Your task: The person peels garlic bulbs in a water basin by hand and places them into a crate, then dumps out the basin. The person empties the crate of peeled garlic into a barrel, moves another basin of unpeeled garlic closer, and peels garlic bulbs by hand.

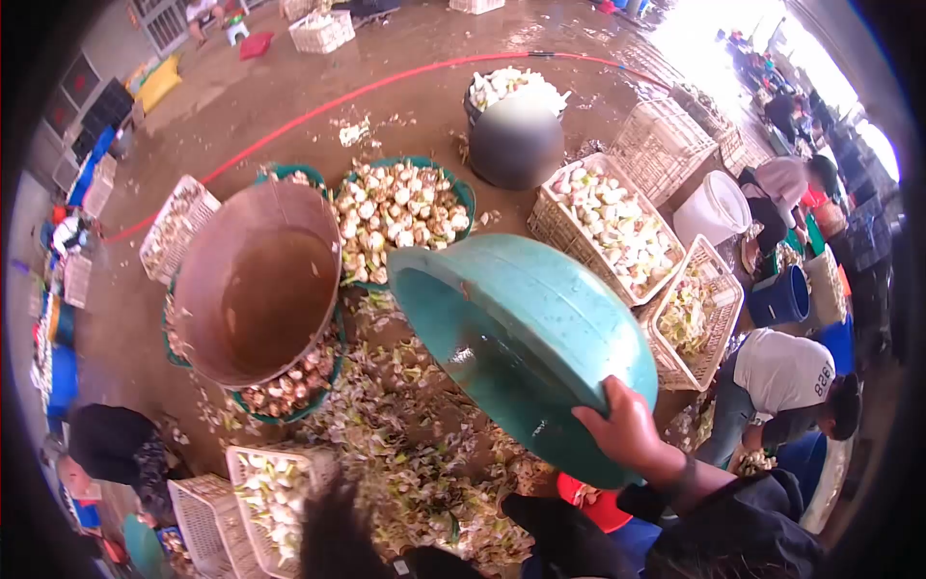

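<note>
My right hand (pixel 627 429) grips the rim of a large green basin (pixel 550 299), thumb outside and fingers toward the inner side. The basin is tilted on its side above the littered floor, its wet inside facing left. Left of it, a wide brown basin (pixel 260 280) rests tilted over green tubs of bulbs. Behind is a green-rimmed tub full of pale bulbs (pixel 400 212) that look like garlic or onions. My left hand does not show; a dark blurred shape (pixel 338 531) at the bottom cannot be made out.
Peelings and leaves (pixel 415 425) cover the floor near my feet. Crates of bulbs (pixel 608 222) stand to the right, beside a white bucket (pixel 712 207). A red hose (pixel 386 82) crosses the floor. People bend over at the right (pixel 781 372) and at the left (pixel 116 449).
</note>
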`<state>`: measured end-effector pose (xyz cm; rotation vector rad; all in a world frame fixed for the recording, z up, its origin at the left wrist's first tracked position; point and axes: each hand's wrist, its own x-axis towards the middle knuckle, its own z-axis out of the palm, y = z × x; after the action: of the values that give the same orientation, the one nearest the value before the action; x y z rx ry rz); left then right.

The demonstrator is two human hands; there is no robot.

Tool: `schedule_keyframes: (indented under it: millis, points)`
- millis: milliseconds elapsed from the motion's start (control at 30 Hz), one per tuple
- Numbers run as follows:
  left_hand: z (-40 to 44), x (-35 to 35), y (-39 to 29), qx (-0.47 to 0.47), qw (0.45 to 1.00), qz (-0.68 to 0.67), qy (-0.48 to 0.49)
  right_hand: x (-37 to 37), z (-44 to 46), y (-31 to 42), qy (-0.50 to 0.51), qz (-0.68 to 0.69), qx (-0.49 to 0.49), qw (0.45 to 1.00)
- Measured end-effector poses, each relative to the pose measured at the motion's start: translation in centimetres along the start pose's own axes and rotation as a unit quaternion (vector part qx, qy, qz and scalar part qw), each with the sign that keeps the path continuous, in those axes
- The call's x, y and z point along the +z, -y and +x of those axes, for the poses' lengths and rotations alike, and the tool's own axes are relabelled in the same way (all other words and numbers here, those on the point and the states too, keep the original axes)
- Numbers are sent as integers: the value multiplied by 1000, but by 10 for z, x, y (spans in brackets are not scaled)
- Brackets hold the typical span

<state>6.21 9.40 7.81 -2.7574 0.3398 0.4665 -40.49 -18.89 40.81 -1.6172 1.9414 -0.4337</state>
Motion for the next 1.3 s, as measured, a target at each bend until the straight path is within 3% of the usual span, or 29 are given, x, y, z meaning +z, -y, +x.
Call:
schedule_keyframes:
  millis: [200,367,467,500,533,600,700,733,833,900,967,1000,1033,1167,1267,1300]
  points:
    - [-57,-82,115,87,990,-26,109,-27,-25,-33,20,58,25,998]
    - [-56,-102,152,147,979,-34,139,-27,-37,-59,-30,47,52,997]
    - [-47,-117,126,360,924,-26,124,-30,-32,-55,-57,51,69,995]
    - [-54,-123,116,371,912,-85,151,-15,-19,-73,-107,46,82,990]
    - [-32,-101,87,43,911,-329,246,-13,-11,-82,-99,65,94,988]
    - [-40,-110,43,48,944,-306,113,-16,-7,-73,-114,79,92,986]
    - [-54,-155,-7,58,938,-316,128,-23,-2,-51,-118,15,70,990]
    - [-46,-158,-14,57,937,-317,133,-39,1,-27,-94,51,117,987]
    - [-14,-162,-23,18,913,-388,127,-77,25,10,-130,28,86,987]
    - [33,-136,-5,34,943,-302,138,-105,45,39,-110,51,92,988]
    - [68,-118,-4,116,977,-121,135,-121,62,87,-116,132,84,981]
    - [84,-98,-11,61,974,-167,141,-122,72,93,-113,185,80,973]
    - [103,-95,-7,69,978,-118,159,-124,76,112,-117,180,83,973]
    - [133,-145,-75,134,958,-165,193,-137,103,165,-114,200,84,969]
    - [118,-233,-149,186,932,-239,201,-130,132,199,-156,118,31,980]
    - [105,-261,-170,189,920,-272,209,-122,147,220,-173,210,17,962]
